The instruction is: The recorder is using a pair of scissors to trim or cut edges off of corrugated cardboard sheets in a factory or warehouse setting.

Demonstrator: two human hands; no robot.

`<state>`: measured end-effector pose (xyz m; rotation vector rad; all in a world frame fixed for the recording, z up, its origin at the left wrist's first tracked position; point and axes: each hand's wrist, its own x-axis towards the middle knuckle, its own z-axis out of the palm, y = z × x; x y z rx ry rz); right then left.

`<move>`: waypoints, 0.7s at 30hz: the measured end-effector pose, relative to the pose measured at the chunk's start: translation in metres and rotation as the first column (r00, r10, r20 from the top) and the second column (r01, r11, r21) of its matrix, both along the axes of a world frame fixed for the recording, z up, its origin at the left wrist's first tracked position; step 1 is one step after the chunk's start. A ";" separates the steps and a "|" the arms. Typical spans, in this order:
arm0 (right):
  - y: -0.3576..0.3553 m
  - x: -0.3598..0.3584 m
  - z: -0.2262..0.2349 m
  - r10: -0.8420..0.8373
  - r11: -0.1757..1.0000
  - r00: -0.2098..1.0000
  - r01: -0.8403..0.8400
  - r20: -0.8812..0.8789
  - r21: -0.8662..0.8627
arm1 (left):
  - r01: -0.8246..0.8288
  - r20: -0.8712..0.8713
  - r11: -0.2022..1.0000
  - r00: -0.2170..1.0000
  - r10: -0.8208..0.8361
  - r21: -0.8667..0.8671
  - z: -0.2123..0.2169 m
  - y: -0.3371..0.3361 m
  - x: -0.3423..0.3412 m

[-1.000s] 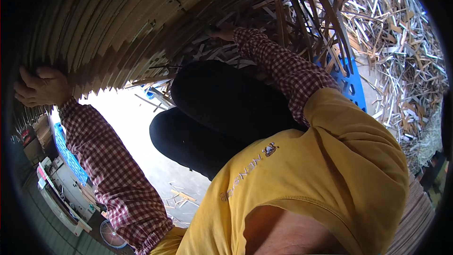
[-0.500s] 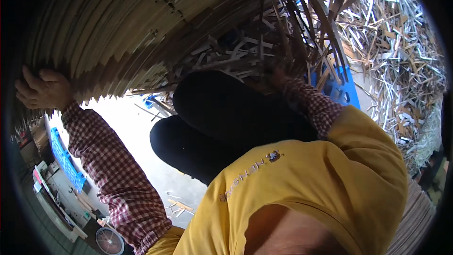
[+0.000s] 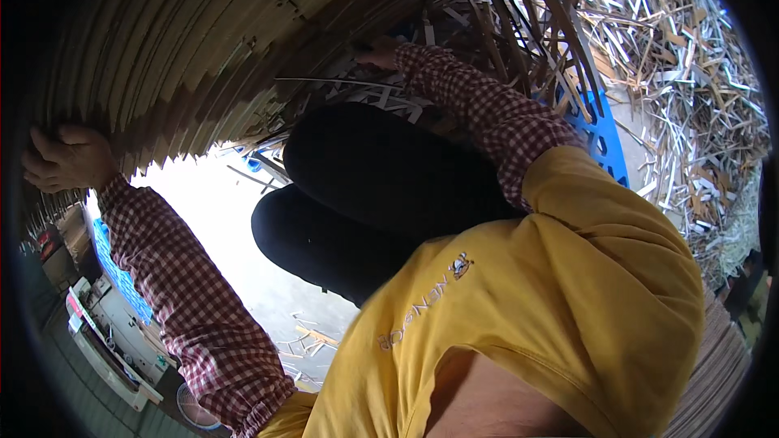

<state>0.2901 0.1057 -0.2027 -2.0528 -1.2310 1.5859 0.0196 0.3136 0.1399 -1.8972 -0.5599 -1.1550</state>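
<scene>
A tall stack of brown cardboard sheets (image 3: 174,57) with jagged, toothed edges fills the upper left. At its left end my left hand (image 3: 71,161) grips the edge, fingers bent against the sheets. My right hand (image 3: 379,54) reaches to the shadowed lower side of the stack, near its inner end. Its fingers are closed, and a small dark thing at their tips is too dim to name. A thin pale strip (image 3: 324,79) sticks out just below that hand. Loose cardboard strips (image 3: 389,97) lie beneath it, behind my knees.
Long brown strips (image 3: 560,24) hang down at the upper right, beside a blue plastic pallet (image 3: 599,134). A big heap of cut scraps (image 3: 690,89) covers the far right. At lower left are a white cart-like object (image 3: 105,349), a round fan (image 3: 195,405) and another blue panel (image 3: 122,268).
My right hand has moved up and left, from among the loose strips beside my knee to the side of the stack. My left hand stays at the stack's edge.
</scene>
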 end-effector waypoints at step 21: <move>-0.005 -0.056 -0.009 -0.325 0.872 0.897 0.407 -0.298 0.274 | -0.013 0.007 0.999 1.000 0.013 0.047 0.004 -0.009 -0.007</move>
